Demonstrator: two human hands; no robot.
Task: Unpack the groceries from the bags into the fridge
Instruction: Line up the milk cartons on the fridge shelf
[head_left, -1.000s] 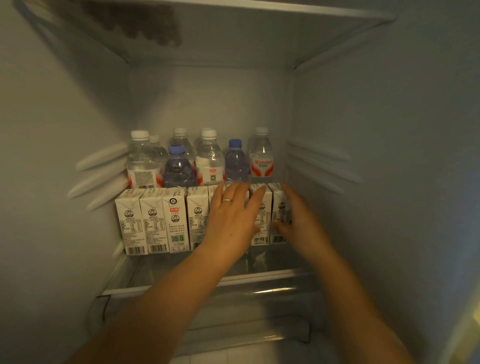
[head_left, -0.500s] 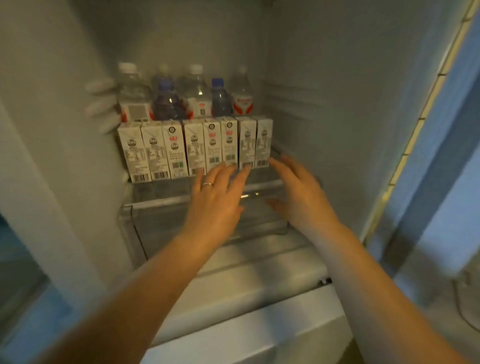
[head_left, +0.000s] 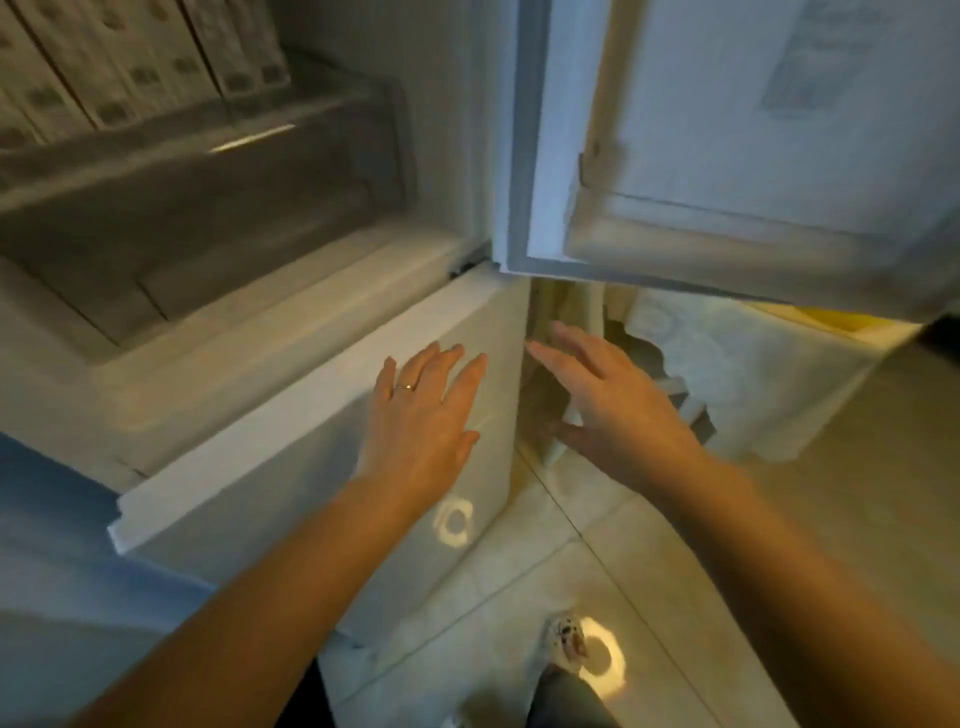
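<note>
The open fridge (head_left: 322, 291) fills the upper left. A row of white drink cartons (head_left: 130, 67) stands on its shelf at the top left, above a clear drawer (head_left: 171, 208). My left hand (head_left: 423, 415), with a ring, is spread flat in front of the lower compartment's front, below the fridge opening. My right hand (head_left: 608, 405) is spread too, just right of the fridge corner and held over a white plastic bag (head_left: 737, 374) on the floor. Neither hand holds anything.
The fridge door (head_left: 727, 130) stands open at the upper right, its lower edge above the bag. Something yellow (head_left: 831, 317) shows behind the bag. Tiled floor (head_left: 675, 571) lies below, with my foot (head_left: 569, 639) near the bottom.
Both hands have drawn back out of the fridge, away from the cartons, and lowered. My view has swung down and right, bringing the door, the bag and the floor into sight.
</note>
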